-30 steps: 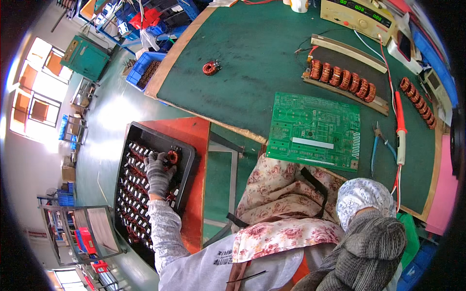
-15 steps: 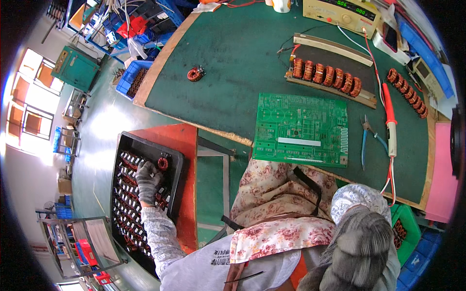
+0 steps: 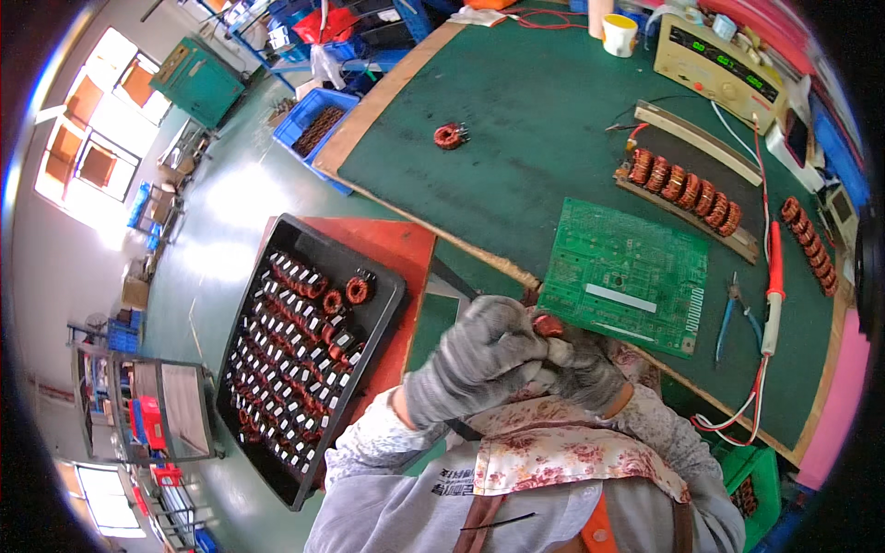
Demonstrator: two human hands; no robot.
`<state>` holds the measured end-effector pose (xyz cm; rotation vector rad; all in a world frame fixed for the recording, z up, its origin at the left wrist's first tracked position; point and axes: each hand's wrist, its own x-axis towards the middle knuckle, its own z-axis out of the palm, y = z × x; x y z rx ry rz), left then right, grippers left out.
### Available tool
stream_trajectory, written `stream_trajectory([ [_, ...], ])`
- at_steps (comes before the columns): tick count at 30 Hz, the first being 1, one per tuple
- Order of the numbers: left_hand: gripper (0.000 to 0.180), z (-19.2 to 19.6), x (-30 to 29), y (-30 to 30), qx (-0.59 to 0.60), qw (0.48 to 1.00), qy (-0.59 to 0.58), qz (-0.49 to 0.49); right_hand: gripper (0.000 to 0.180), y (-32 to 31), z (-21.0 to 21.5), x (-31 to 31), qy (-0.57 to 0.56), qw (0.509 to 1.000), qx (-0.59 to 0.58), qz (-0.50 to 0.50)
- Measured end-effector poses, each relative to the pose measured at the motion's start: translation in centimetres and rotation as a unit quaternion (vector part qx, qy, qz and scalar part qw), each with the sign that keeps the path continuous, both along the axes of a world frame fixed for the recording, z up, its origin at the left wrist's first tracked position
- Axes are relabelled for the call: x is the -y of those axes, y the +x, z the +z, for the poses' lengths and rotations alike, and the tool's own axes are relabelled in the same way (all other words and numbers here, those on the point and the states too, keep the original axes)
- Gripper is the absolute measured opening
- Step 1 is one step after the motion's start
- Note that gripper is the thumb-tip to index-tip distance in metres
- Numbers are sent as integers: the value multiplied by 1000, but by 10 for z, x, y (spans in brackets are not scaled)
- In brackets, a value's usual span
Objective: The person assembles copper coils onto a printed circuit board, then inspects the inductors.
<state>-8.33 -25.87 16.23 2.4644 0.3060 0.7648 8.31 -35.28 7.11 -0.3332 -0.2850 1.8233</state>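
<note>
Copper coil (image 3: 549, 324), small, stiff, likely light, pinched at its rim between gloved left hand (image 3: 479, 355) and right hand (image 3: 583, 369), just below the green circuit board (image 3: 627, 275).

Left hand (image 3: 479, 355): gloved in grey, raised before the chest, fingers curled inward, knuckles up, pressed against the other hand.
Right hand (image 3: 581, 369): gloved in grey, partly covered by the left, fingers bent, fingertips meeting the left's.
Forearms: both bent in from the lower edge, sleeves grey and floral.

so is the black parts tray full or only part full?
Part full. The black tray has rows of small components, but bare bottom shows near its upper right corner.
</note>
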Motion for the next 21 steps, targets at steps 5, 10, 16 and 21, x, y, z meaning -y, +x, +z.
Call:
stream_trajectory([
  [5, 45, -3, -49, -50, -35, 970, -14, 242, 55, 102, 24, 44, 51, 978, 123, -161],
  [10, 48, -83, -131, -200, -142, 930, -2, 338, 39, 201, 53, 74, -78, 777, 482, -398],
  [16, 53, -183, -183, -210, -85, 884, -336, 314, 44, 281, 21, 59, -98, 307, 858, -401],
  [21, 55, -190, -186, -228, -151, 919, -95, 352, 71, 298, 19, 31, -114, 235, 948, -183],
])
